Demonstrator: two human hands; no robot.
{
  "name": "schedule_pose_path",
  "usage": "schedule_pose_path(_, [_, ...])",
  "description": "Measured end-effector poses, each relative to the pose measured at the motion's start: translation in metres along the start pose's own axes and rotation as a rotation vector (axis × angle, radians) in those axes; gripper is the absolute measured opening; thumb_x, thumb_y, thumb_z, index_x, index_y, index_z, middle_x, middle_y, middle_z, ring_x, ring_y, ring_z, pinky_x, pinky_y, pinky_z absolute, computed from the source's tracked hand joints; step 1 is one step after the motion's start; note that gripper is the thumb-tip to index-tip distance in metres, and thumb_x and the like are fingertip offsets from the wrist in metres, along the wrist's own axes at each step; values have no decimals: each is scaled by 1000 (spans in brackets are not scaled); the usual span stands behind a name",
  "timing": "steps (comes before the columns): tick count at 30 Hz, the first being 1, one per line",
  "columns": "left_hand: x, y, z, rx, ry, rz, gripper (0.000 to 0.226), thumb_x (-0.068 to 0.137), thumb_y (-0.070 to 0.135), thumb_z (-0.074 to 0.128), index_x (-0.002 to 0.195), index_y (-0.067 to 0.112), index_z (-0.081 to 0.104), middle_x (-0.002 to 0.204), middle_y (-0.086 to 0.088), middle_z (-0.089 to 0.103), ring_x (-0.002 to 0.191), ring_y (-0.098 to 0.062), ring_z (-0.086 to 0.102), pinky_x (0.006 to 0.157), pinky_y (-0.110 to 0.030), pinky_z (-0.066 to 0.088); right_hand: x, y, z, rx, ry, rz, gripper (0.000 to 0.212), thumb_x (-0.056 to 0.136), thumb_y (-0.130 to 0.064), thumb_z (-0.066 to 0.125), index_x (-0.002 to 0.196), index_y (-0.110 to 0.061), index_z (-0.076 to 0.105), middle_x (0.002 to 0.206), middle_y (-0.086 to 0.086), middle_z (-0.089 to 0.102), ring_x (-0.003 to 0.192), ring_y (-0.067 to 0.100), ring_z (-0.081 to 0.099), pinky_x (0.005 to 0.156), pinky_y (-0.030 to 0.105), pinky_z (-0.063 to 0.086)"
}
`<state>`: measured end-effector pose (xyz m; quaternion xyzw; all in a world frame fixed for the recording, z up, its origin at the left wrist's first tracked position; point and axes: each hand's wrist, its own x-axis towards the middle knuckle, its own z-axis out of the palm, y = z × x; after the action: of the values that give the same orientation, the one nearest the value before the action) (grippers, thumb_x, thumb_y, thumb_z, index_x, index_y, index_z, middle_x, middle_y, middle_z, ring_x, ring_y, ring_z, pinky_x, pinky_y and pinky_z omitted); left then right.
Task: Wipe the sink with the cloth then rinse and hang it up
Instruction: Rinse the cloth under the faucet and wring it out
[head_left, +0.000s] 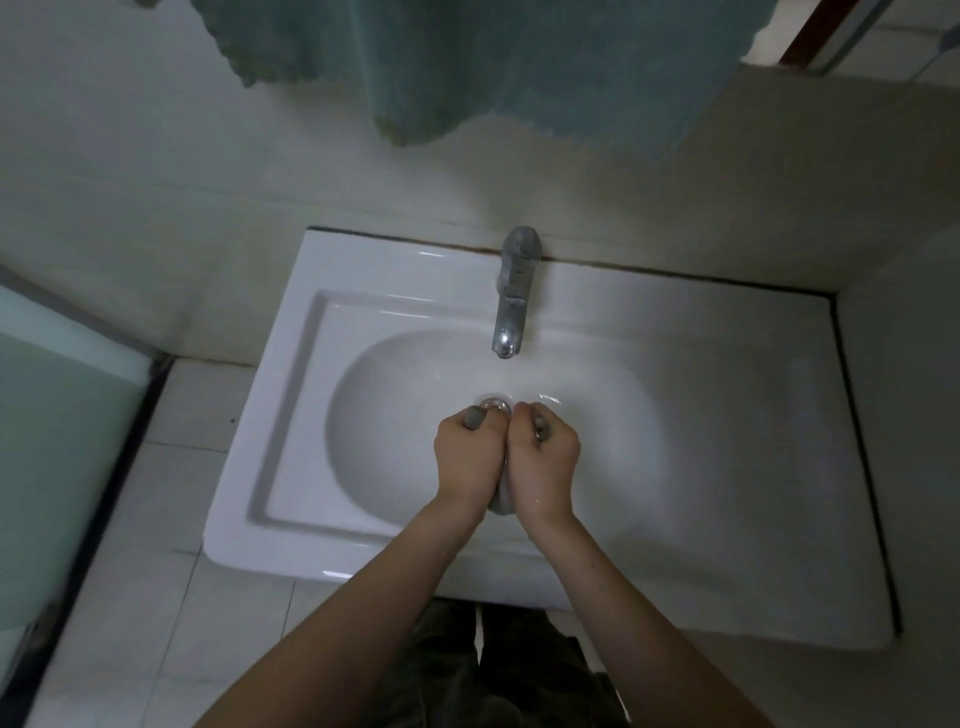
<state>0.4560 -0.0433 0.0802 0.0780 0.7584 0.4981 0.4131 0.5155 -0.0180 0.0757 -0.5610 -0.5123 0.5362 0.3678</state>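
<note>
Over the sink (727, 426) bowl, near side: left hand (464, 454) and right hand (545, 460), side by side, each clenched round the grey cloth (501, 500), which is mostly hidden. Beyond: drain (496, 404), half covered; tap (511, 301). Far wall: green towel (519, 67), top cut off.

The faucet (511, 306) overhangs the basin (395, 395); open room lies either side.

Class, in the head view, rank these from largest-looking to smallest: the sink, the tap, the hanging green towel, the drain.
1. sink
2. green towel, cropped by the frame and nearer the camera, so its true size is unsure
3. tap
4. drain, partly covered
</note>
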Motion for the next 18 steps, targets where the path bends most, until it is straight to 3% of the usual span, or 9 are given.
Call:
schedule_pose_path(5, [12,-18,2,33,-7,-74,35,84,2,52,54,12,38,49,-3,35,51,-17,35,52,-27,32,8,26,2,-51,-49,58,39,89,-14,48,55,-6,32,53,9,34,53,14,35,54,28,32])
schedule_pose_path(10, [20,-25,1,25,-60,-148,22,84,2,50,65,8,43,55,-7,33,58,-18,35,54,-28,31,10,33,2,-54,-62,85,48,92,-3,48,53,-19,26,49,-4,26,49,8,26,49,24,25])
schedule_pose_path(13, [21,-20,-4,-88,-65,-220,30,87,10,56,61,14,40,58,-5,39,63,-20,42,62,-30,38,17,33,-3,18,-31,190,46,93,-8,51,55,-19,28,50,-8,28,51,9,28,50,24,26])
schedule_pose_path(18, [23,-5,-17,-213,-31,-184,33,90,18,60,61,16,43,62,0,45,65,-16,48,64,-28,43,29,38,-18,86,14,437,34,89,-28,58,65,-10,42,66,8,38,65,16,40,60,25,34])
